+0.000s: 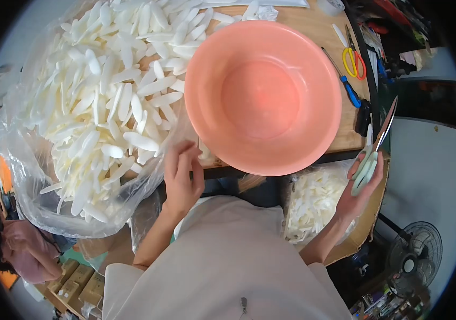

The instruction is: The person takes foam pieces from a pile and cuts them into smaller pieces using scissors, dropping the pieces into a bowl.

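A pair of scissors (367, 169) with pale green handles is in my right hand (357, 194); its blades point up and away from me, to the right of the table. My left hand (183, 176) is by the table's front edge, left of a large pink plastic basin (260, 98), with its fingers curled in. A small pale piece (204, 151) shows by those fingertips; whether they grip it is unclear. Many flat, white, elongated pieces (126, 101) with rounded ends lie heaped on clear plastic sheeting (52, 208) to the left. The basin's inside shows no pieces.
Yellow-and-red-handled scissors (354, 61) and a blue-handled screwdriver (350, 92) lie at the table's right side. Below the edge stands a cardboard box (364, 234) with white scraps (316, 205). A fan (412, 261) is at lower right, another person (28, 248) at lower left.
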Motion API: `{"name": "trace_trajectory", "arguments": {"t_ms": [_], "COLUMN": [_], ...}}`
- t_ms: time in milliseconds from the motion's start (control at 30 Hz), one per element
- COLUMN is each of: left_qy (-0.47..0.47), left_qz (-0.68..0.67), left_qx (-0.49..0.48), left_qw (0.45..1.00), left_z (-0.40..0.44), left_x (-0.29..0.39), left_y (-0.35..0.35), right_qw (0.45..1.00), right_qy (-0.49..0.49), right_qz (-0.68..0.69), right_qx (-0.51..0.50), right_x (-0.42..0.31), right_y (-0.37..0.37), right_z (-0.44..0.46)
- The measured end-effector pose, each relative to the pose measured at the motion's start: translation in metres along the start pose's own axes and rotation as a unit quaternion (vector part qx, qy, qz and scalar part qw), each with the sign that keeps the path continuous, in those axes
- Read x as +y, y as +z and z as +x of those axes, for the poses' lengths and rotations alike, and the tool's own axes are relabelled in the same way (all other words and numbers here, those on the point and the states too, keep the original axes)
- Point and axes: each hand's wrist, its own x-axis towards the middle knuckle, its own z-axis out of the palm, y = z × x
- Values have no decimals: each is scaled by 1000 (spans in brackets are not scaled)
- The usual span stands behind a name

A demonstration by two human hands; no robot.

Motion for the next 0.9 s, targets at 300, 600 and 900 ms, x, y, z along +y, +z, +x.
{"name": "trace_trajectory", "arguments": {"t_ms": [300,600,900], "left_qy": [-25,-61,-209], "left_qz": [132,73,-98], "left_qx": [-81,22,112], "left_qw": [988,995,967], "left_z": [12,9,15], "left_x": [-14,-24,-5], "left_y": [22,-3,-17], "right_qw": [975,940,834], "right_qy": [-14,166,240], "right_qz": [169,172,173], "right_qx": [-144,-242,-466], "right_x": [-12,-21,-40], "right_y": [51,67,95], "right_z": [-10,-50,-80]}}
